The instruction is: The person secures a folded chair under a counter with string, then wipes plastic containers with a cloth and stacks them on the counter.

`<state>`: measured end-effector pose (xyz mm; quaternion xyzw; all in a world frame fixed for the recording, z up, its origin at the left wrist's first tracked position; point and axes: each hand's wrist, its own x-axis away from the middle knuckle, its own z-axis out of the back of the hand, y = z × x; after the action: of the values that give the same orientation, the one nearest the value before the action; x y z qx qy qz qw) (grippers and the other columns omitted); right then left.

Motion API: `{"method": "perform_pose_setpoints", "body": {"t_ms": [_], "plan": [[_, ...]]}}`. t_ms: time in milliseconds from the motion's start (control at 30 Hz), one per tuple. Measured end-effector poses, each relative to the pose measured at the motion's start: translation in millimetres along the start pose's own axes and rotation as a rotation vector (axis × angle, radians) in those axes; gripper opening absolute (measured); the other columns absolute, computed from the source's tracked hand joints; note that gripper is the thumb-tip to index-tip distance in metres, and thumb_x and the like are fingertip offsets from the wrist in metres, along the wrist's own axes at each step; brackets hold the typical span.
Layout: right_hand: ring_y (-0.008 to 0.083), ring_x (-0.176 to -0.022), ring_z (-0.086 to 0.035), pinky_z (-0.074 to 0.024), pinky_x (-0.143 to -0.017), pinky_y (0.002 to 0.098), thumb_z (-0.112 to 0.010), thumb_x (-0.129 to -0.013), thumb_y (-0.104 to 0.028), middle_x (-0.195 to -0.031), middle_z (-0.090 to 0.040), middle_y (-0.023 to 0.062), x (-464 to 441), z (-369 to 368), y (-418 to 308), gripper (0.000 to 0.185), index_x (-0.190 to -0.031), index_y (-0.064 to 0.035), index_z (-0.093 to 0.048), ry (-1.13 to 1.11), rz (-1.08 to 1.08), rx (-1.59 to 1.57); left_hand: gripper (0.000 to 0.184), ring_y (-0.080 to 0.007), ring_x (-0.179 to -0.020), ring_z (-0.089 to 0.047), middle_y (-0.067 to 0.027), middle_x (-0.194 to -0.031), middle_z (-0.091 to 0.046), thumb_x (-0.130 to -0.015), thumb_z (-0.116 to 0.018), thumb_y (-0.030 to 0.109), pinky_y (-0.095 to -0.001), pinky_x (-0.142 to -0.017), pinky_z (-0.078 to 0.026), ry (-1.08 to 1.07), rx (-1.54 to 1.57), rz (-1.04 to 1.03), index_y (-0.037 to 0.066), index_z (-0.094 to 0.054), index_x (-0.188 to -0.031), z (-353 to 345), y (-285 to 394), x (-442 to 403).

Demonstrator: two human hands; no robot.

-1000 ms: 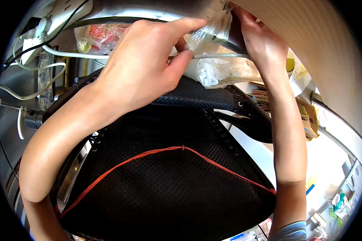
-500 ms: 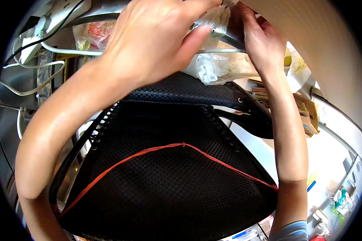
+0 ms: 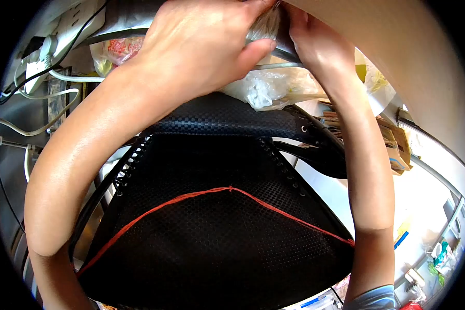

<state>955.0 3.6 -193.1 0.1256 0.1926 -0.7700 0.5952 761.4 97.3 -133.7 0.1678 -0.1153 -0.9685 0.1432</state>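
Note:
My left hand (image 3: 201,44) is at the top, back of the hand towards me, its fingers bent around something at the upper edge. A pale, shiny tuft of strands or crinkled plastic (image 3: 266,26) shows between my two hands; its kind is unclear. Facing it, my right hand (image 3: 323,49) has its fingers curled in close to the tuft, partly hidden by a beige surface. Below my hands lies a black perforated panel (image 3: 206,227) with laced, eyeleted sides. A red string (image 3: 186,197), knotted near the middle, runs across it.
Behind the panel are a black checkered padded bar (image 3: 212,121) and clear plastic bags (image 3: 274,88). White cables and a power strip (image 3: 80,26) are at the upper left. Cardboard (image 3: 395,144) stands at the right; a smooth beige surface (image 3: 398,46) curves over the upper right.
Both hands have moved slightly left and up in the view, staying close together around the pale tuft. The panel and red string look nearly the same.

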Motion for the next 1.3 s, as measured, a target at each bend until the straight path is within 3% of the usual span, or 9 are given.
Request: {"method": "perform_pose_setpoints", "body": {"t_ms": [500, 700, 800, 900, 1000, 1067, 1167, 1233, 1300], "plan": [[0.0430, -0.113, -0.062, -0.0489, -0.097, 0.0502, -0.056, -0.102, -0.027, -0.119, -0.068, 0.0248, -1, 12, -5, 0.034, -0.123, -0.0014, -0.066, -0.005, -0.018, -0.153, 0.046, -0.0383, -0.092, -0.067, -0.0243, -0.106, -0.065, -0.087, -0.073, 0.031, -0.0457, -0.077, -0.056, -0.007, -0.097, -0.050, 0.001, -0.064, -0.121, -14, -13, 4], [0.0400, -0.112, -0.063, -0.0500, -0.096, 0.0474, -0.056, -0.101, -0.022, -0.119, -0.068, 0.0236, -2, 6, -1, 0.031, -0.122, -0.0015, -0.065, -0.031, -0.039, -0.156, 0.045, -0.0376, -0.090, -0.067, -0.0235, -0.110, -0.065, -0.086, -0.072, 0.028, -0.0441, -0.077, -0.057, 0.134, 0.431, -0.269, 0.002, -0.063, -0.122, -38, -24, -4], [0.0386, -0.112, -0.063, -0.0506, -0.095, 0.0460, -0.056, -0.100, -0.020, -0.118, -0.068, 0.0230, -4, -2, 2, 0.030, -0.122, -0.0016, -0.065, -0.053, -0.070, -0.163, 0.046, -0.0386, -0.090, -0.068, -0.0234, -0.111, -0.065, -0.085, -0.073, 0.028, -0.0442, -0.078, -0.057, -0.043, -0.107, 0.008, 0.001, -0.063, -0.121, -3, 2, 2], [0.0391, -0.113, -0.062, -0.0501, -0.095, 0.0476, -0.055, -0.100, -0.019, -0.119, -0.067, 0.0232, -4, -3, 0, 0.029, -0.122, -0.0014, -0.065, -0.139, -0.151, -0.365, 0.050, -0.0412, -0.090, -0.067, -0.0236, -0.109, -0.065, -0.083, -0.074, 0.029, -0.0458, -0.079, -0.056, -0.033, -0.060, 0.020, 0.000, -0.062, -0.123, -3, 2, 5], [0.0428, -0.112, -0.061, -0.0479, -0.096, 0.0525, -0.054, -0.100, -0.019, -0.118, -0.067, 0.0246, 2, 4, -7, 0.030, -0.121, -0.0012, -0.064, -0.029, -0.029, -0.097, 0.042, -0.0379, -0.092, -0.069, -0.0237, -0.105, -0.068, -0.088, -0.071, 0.022, -0.0429, -0.079, -0.057, 0.082, -0.079, -0.076, -0.002, -0.063, -0.121, 2, -4, 13], [0.0439, -0.110, -0.061, -0.0471, -0.096, 0.0525, -0.052, -0.101, -0.020, -0.115, -0.066, 0.0275, 11, 15, -9, 0.031, -0.122, 0.0001, -0.064, -0.029, -0.004, -0.108, 0.043, -0.0234, -0.095, -0.068, -0.0136, -0.108, -0.067, -0.089, -0.073, 0.012, -0.0332, -0.082, -0.055, 0.199, 0.170, -0.088, 0.008, -0.067, -0.131, -2, -13, 29], [0.0454, -0.106, -0.062, -0.0476, -0.094, 0.0543, -0.051, -0.101, -0.022, -0.110, -0.066, 0.0304, 32, 42, -22, 0.032, -0.118, 0.0022, -0.064, -0.001, 0.271, 0.192, 0.032, -0.0287, -0.104, -0.067, -0.0153, -0.112, -0.066, -0.089, -0.072, 0.011, -0.0367, -0.090, -0.054, 0.030, 0.265, 0.006, 0.003, -0.069, -0.120, 26, -13, 54], [0.0378, -0.117, -0.063, -0.0506, -0.099, 0.0425, -0.062, -0.094, -0.003, -0.129, -0.062, 0.0224, 37, 64, -41, 0.036, -0.130, -0.0002, -0.061, -0.116, 0.098, -0.109, 0.022, -0.0307, -0.102, -0.067, -0.0155, -0.111, -0.066, -0.090, -0.068, 0.008, -0.0390, -0.089, -0.055, -0.095, 0.312, 0.031, -0.002, -0.068, -0.110, 42, -12, 69], [0.0399, -0.114, -0.063, -0.0520, -0.097, 0.0454, -0.063, -0.088, 0.001, -0.133, -0.059, 0.0212, 52, 82, -43, 0.043, -0.131, 0.0003, -0.058, -0.130, 0.165, -0.183, 0.022, -0.0305, -0.102, -0.067, -0.0154, -0.110, -0.066, -0.090, -0.068, 0.007, -0.0390, -0.089, -0.054, -0.197, 0.352, 0.075, -0.002, -0.068, -0.110, 54, -14, 81]]}}
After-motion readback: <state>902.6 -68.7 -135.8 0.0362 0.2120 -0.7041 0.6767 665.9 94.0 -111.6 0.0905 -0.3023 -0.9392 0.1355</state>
